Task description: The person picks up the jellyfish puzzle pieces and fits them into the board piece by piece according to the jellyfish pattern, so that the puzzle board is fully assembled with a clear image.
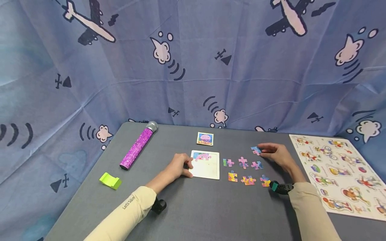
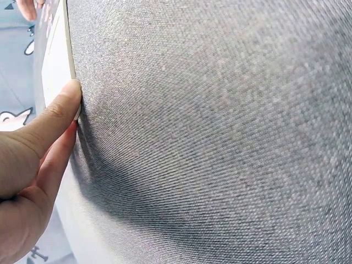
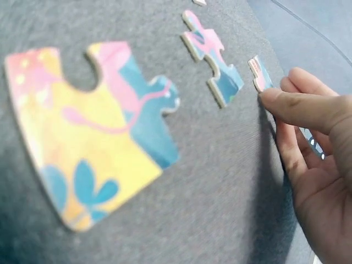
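My left hand [image 1: 180, 165] grips the left side of a white square puzzle tray [image 1: 208, 170]; in the left wrist view the thumb [image 2: 63, 104] lies on the tray's edge. Joined pink and blue pieces [image 1: 202, 156] fill part of the tray's upper left. At the right, my right hand [image 1: 275, 153] pinches a blue and pink jigsaw piece [image 1: 256, 150] between thumb and fingers, also seen edge-on in the right wrist view. Two rows of loose pieces lie between the tray and that hand, among them a pink one [image 1: 243, 162] and a yellow one [image 3: 91, 137].
A small square picture card [image 1: 205, 138] lies behind the tray. To the left are a purple glittery microphone [image 1: 137, 147] and a lime-green holder [image 1: 110, 181]. A white sheet of cartoon figures [image 1: 340, 177] covers the table's right side. A blue patterned cloth [image 1: 193, 67] hangs behind.
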